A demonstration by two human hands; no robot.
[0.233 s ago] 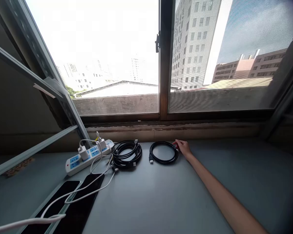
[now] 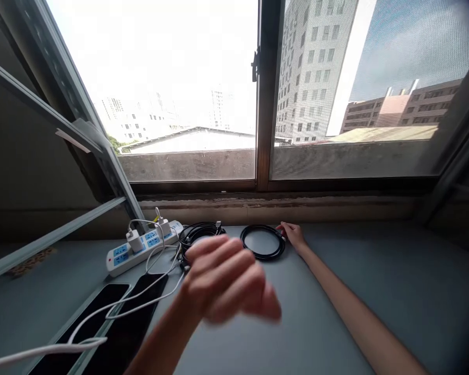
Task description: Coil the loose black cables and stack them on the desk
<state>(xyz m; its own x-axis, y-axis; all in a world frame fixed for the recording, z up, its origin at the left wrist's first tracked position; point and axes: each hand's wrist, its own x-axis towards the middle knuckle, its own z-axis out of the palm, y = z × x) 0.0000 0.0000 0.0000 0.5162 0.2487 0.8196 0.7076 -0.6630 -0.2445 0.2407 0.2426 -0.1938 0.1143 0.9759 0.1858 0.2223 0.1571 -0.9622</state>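
Note:
A black HDMI cable lies coiled on the grey tabletop. At the coil's right edge, the fingers of my right hand are closed on the cable close to its plug. My left hand hangs in front of the coils, nearer the camera, back turned up. Its fingers look bent but are smeared by motion, and I see nothing in them. Behind it, a thicker bundle of black cables is partly hidden. The near left part of the HDMI coil is covered by my left hand too.
At the left stands a white power strip with chargers and white cables. Two dark, phone-like slabs lie below it. A metal frame rises at the left, and a window borders the table's back.
My left hand has come into view from the lower left, now covering parts of both coils. My right hand stays at the HDMI cable. The view has shifted slightly.

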